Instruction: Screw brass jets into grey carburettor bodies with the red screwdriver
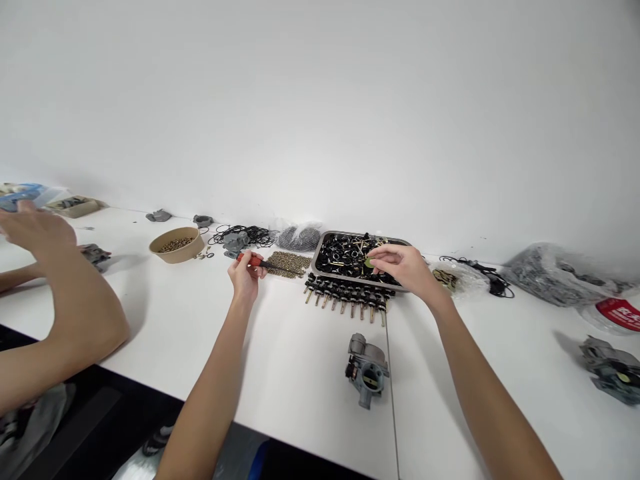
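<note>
My left hand point(244, 277) is closed around a screwdriver point(255, 261) with a red and black handle. The dark shaft points right, over a patch of small brass parts point(291, 261) on the table. Over a metal tray point(315, 259) full of black and brass parts, my right hand point(403, 265) pinches a small yellow-green disc point(369, 263). Black parts with brass stems point(343, 293) lie in a row along the tray's front edge. Nearer to me, a grey metal carburetor point(369, 369) rests on the white table, with neither hand touching it.
At left, another person's arm point(83, 300) reaches over the table near a tan bowl point(173, 255) of brass pieces. Plastic bags of parts point(300, 237) and black rings point(255, 235) line the wall. Another carburetor point(613, 370) sits at far right, beside a bag point(550, 273).
</note>
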The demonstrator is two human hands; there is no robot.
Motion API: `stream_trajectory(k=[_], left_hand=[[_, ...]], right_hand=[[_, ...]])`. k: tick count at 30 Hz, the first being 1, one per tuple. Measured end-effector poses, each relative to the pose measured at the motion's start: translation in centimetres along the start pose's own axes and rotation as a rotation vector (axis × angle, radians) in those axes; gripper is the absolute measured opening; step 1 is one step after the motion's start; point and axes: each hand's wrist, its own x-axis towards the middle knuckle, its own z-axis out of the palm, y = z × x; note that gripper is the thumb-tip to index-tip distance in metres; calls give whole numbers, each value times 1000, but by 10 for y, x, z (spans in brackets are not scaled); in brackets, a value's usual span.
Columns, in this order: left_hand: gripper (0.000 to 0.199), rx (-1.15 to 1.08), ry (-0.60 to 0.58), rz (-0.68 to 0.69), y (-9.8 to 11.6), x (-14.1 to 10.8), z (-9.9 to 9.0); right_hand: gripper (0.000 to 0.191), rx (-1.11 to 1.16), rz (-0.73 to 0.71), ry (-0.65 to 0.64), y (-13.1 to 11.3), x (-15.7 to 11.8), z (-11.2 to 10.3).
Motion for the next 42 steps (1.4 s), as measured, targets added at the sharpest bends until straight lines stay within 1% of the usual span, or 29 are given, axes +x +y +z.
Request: stream_trajectory(k=[5, 12, 15, 20, 24, 26, 31, 35, 39, 42], left_hand=[[35, -20, 33, 10, -3, 2, -1], [35, -28, 47, 10, -6, 3, -3], [34, -31, 40, 6, -5, 4, -3], [34, -24, 34, -3, -4, 4, -2], [33, -14, 21, -14, -5, 4, -2], [33, -12, 18, -19, -5, 4, -2], [31, -8, 9, -25, -5, 4, -3], [30, -11, 1, -27, -5, 4, -3], [32, -8, 2, -23, -5, 4, -3], [30, -12, 0, -23, -5, 4, -3]], right_hand=[[23, 89, 56, -113, -6, -19, -1], [21, 132, 139, -182, -10, -57, -1], [20, 194, 191, -214, -12, -76, 3], [18, 308, 298, -230, -13, -104, 13], [15, 246, 341, -289, -13, -121, 22], [15, 174, 333, -286, -13, -128, 26], [14, 17, 234, -259, -16, -141, 35], [10, 14, 212, -243, -21, -147, 41], [10, 15, 200, -225, -19, -151, 49], [17, 23, 186, -199, -15, -151, 52]])
